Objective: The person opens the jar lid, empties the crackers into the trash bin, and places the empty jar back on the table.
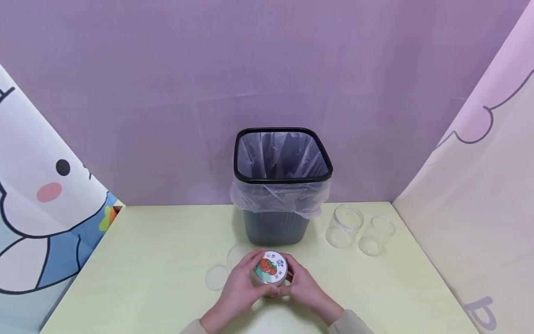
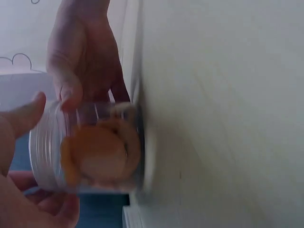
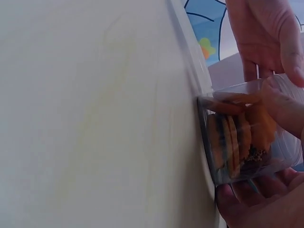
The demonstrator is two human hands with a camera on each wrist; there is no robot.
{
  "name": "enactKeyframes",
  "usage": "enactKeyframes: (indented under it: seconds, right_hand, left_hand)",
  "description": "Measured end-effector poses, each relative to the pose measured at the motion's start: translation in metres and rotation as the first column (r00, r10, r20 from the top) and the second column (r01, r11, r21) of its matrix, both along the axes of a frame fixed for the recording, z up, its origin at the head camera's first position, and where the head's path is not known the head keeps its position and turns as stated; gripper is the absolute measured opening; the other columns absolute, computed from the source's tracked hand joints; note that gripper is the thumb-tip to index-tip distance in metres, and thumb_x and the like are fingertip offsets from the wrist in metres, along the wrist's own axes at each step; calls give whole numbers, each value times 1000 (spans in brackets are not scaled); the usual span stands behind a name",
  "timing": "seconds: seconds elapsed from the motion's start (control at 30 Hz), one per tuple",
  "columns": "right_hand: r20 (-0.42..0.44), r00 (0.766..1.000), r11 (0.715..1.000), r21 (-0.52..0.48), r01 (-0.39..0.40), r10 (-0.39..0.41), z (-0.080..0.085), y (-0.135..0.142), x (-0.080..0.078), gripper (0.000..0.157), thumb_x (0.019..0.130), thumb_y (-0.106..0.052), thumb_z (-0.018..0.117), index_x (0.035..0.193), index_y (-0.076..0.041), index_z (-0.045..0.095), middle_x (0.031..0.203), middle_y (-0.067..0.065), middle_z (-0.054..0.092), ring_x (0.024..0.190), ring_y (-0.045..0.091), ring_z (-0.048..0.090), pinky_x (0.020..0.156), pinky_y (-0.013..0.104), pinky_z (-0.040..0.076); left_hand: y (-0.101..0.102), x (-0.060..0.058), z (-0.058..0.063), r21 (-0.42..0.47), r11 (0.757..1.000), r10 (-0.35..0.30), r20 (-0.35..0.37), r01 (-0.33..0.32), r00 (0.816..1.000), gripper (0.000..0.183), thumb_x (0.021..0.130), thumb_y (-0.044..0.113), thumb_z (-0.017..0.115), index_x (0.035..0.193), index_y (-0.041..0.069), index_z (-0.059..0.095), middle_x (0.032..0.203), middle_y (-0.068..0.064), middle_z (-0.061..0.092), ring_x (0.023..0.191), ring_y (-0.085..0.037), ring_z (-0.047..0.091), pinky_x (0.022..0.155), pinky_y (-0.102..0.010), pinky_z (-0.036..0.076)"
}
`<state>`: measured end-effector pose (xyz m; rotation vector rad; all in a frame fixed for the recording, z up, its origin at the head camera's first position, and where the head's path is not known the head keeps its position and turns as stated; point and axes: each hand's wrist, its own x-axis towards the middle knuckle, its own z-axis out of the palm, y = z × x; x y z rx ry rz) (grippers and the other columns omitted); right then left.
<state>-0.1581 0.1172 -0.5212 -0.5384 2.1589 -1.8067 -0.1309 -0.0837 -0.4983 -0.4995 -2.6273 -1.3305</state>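
A transparent plastic jar (image 1: 272, 269) with a printed picture label on its top stands between both hands, upright at the table's front middle. Biscuits (image 2: 102, 152) show through its wall in the left wrist view; sandwich-like biscuits (image 3: 225, 142) and a brown one appear in the right wrist view. My left hand (image 1: 239, 287) grips the jar's upper part from the left, thumb in front. From the right, my right hand (image 1: 306, 287) holds the jar, fingers curled round its side. The two thumbs nearly meet at the front. The jar's base sits on or very close to the tabletop.
A grey bin (image 1: 275, 227) with a black rim and plastic liner stands behind the jar. Two transparent jars (image 1: 344, 226) (image 1: 376, 235) stand at the right. Flat transparent round lids (image 1: 217, 277) lie left of the hands. Printed cloth walls surround the pale table (image 1: 146, 278).
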Motion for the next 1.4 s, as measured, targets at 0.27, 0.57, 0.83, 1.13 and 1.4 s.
enactKeyframes:
  seconds: [0.27,0.57,0.83,1.13,1.4]
  right_hand:
    - [7,997,997,9,-71,71,2,7,-6,85,69,-4,88,143,-11,46,139,5,53,128,26,50,104,29,41]
    - [34,988,988,18,-152,151,1,12,-13,87,70,-3,87,145,-13,45,139,4,53,132,26,48,106,25,38]
    - [54,984,985,-1,-172,172,1,13,-14,88,70,-2,86,146,-12,44,140,5,53,131,25,48,106,22,38]
    - [47,987,988,9,-154,153,4,13,-11,87,70,-2,87,146,-14,45,140,4,53,132,27,47,105,23,37]
    - [39,988,988,9,-153,152,3,12,-11,87,70,-3,87,146,-14,45,139,5,54,131,27,49,106,27,39]
  left_hand:
    - [-24,-18,3,75,976,-209,63,204,976,85,71,39,89,141,5,55,143,-5,53,128,-27,51,95,-47,49]
    - [-36,-42,6,44,909,-416,102,414,904,79,74,34,88,142,11,55,144,1,54,132,-25,48,107,-49,39]
    - [-35,-53,9,85,864,-503,190,496,843,77,74,31,88,142,15,56,148,12,48,137,-18,42,113,-46,31]
    - [-30,-42,6,129,911,-409,177,391,895,81,70,27,90,142,12,56,146,5,51,134,-24,45,110,-52,33]
    - [-19,-24,0,149,955,-276,130,256,952,82,70,27,90,141,6,56,147,-6,50,130,-30,49,102,-43,44]
